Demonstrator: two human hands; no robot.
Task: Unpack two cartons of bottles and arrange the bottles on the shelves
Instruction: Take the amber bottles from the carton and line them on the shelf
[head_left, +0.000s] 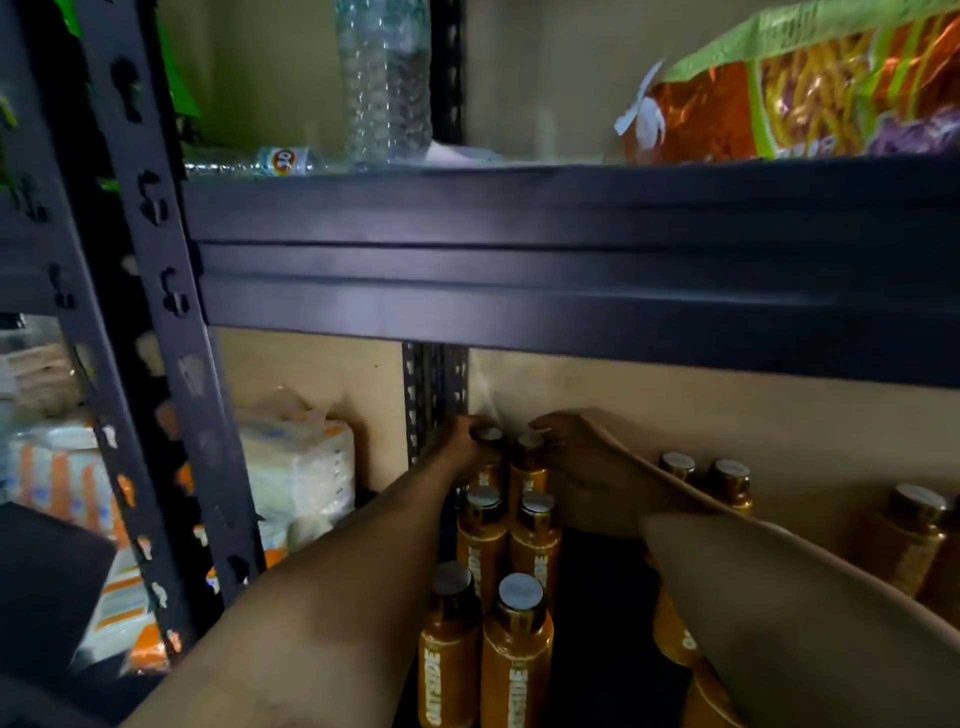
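Both hands reach under the upper shelf beam (571, 270) to the back left corner of the lower shelf (602, 582), where orange bottles stand in a tight double file. The left hand (462, 439) grasps the cap of the rear-left bottle (488, 460). The right hand (576, 462) curls round the neck of the rear-right bottle (530, 465). Holding them by the tops probably lets the pair be seated against the beige back panel (753, 415) without knocking the four front bottles (535, 545), which run toward the front edge. Other orange bottles (730, 483) stand along the back at right. The rack is dark metal with a slotted post (171, 364). Its upper shelf carries a snack bag (831, 88) and a clear plastic bottle (384, 78). The bay to the left holds wrapped packs (296, 467). The light is dim, and no carton shows.
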